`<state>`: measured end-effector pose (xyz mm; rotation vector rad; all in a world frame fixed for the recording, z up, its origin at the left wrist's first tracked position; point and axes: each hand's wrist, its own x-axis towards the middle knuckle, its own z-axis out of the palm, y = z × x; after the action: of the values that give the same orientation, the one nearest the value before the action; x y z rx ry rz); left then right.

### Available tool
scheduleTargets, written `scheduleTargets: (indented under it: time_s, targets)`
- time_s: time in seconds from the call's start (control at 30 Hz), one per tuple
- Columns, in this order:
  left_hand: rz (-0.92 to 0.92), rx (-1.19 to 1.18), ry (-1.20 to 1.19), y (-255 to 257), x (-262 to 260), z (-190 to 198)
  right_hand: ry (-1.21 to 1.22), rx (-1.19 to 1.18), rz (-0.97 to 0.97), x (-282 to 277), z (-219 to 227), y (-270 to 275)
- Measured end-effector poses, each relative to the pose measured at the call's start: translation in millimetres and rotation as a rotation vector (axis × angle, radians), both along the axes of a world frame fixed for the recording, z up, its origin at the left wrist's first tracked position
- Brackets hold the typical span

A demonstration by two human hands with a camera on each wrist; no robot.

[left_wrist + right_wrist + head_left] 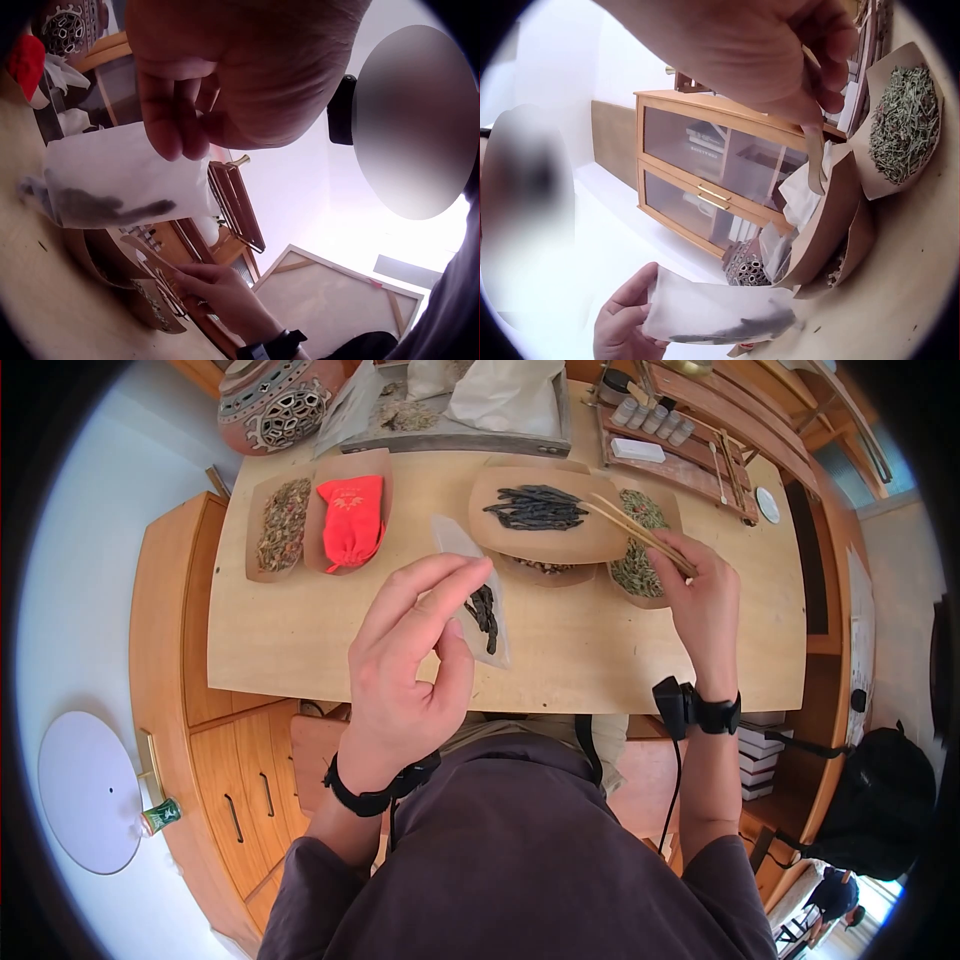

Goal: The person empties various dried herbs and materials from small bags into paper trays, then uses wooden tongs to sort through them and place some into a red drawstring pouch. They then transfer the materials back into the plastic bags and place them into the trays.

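Left grip [415,645]: thumb and fingertips pinched on the upper end of a white pouch [124,161]. Pouch is see-through, dark strips [488,618] lying along it. It hangs tilted over the bench [330,640], front side; can't tell if the lower end touches.

Right grip [705,595]: fingers closed round thin wooden sticks [643,533], chopsticks or tongs, can't tell. Tips at the right end of a dark pile [540,508] in a brown paper tray [545,548]; contact unclear.

That tray overlaps a lower tray [578,577] with bits in it, mostly covered. To its right: herb tray [876,187], full of green dried stuff, partly under the right hand and sticks in the head view.

Pose: both hands raised, left nearer the body, its fingers bent and hiding part of the pouch. Right reaches further forward.

Left side of bench: mixed-herb tray [262,567], then a tray with a red drawstring bag [352,520]. Behind: grey box [460,443] with a white bag [510,400], patterned pot [280,410] at left, small jars [650,418] on a wooden rack at right.
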<state>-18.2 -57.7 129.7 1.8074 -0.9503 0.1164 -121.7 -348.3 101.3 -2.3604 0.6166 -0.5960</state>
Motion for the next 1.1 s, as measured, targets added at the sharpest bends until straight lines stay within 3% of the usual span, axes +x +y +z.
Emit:
scheduleTargets:
  time_s: [0.2,0.3,0.7,0.8,0.9,1.1]
  targets:
    - [0.011,0.019,0.017,2.7,-0.1,0.6,-0.047,-0.185,0.096,27.2,-20.4,-10.7]
    - [0.017,0.024,0.035,3.9,0.7,0.6,0.063,-0.116,0.069,31.8,-9.5,-3.7]
    - [0.003,0.008,0.034,2.9,6.3,-0.6,0.009,-0.187,-0.022,13.9,-7.0,1.8]
    - [0.008,0.008,0.005,4.7,7.2,-2.5,-0.107,0.056,-0.026,-2.5,2.5,7.8]
    - [0.0,0.01,0.027,4.8,6.4,-1.6,-0.069,0.357,-0.043,-27.5,28.9,23.7]
    - [-0.03,-0.009,0.033,-0.5,3.0,-1.6,-0.024,0.619,0.038,-79.4,70.2,51.6]
